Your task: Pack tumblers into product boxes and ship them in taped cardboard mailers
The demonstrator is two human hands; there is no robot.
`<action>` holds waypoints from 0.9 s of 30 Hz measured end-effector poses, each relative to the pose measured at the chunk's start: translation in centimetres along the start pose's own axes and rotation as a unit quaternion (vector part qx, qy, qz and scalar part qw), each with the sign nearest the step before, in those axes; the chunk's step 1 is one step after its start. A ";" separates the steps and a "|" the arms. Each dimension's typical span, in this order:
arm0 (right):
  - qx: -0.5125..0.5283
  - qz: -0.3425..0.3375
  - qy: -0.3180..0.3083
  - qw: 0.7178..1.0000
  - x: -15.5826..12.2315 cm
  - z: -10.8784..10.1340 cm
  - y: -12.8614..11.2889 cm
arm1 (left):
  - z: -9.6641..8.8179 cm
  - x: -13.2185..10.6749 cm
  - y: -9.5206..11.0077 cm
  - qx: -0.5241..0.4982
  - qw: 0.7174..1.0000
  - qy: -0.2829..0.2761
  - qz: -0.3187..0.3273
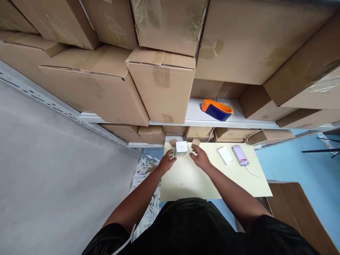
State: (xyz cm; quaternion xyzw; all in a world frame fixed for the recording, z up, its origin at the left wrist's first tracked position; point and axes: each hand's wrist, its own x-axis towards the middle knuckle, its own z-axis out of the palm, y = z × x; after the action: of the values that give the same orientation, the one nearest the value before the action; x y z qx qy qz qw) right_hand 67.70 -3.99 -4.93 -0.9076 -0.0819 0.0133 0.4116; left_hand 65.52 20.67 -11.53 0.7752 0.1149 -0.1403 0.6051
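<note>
A small white box (181, 146) with green and pink on its front side stands near the far edge of the pale yellow table (186, 180). My left hand (167, 162) is at the box's left side, fingers apart and thumb toward its lower edge; whether it touches the box I cannot tell. To the right of the box, with a gap between, my right hand (201, 158) is open with its fingers spread. Just beyond those fingertips is a small brown cardboard piece (196, 142). Another brown piece (173, 142) lies behind my left hand.
On the table's right lie a flat white box (224, 155) and a blurred-out purple item (240, 155) with a cable. Above, a shelf (193, 115) carries large cartons (162, 88) and an orange-and-blue tape dispenser (217, 109). White paper strips (143, 180) heap up at left; an open carton (297, 209) stands at right.
</note>
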 end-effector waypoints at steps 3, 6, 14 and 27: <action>-0.104 -0.115 0.157 0.975 1.2 -8.9 -2.3 | -0.9 -2.1 -1.2 -0.016 0.999 -0.004 -0.027; -0.223 -0.140 0.272 0.926 5.0 -16.7 -4.6 | -1.4 -4.7 -2.2 -0.010 0.999 -0.013 -0.043; -0.258 -0.012 0.166 0.951 12.1 -20.8 -4.5 | -1.0 -8.6 -2.9 0.029 0.999 -0.029 -0.036; -0.206 -0.100 0.238 0.944 -12.9 -13.4 9.5 | 1.2 -9.4 -0.7 0.103 0.994 -0.031 -0.019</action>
State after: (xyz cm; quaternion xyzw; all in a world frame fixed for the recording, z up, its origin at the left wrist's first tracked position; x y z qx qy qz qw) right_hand 57.46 -22.17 -3.72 -0.9366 -0.0726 -0.2610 0.2222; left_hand 56.39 19.64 -9.03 0.8262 0.0955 -0.1870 0.5228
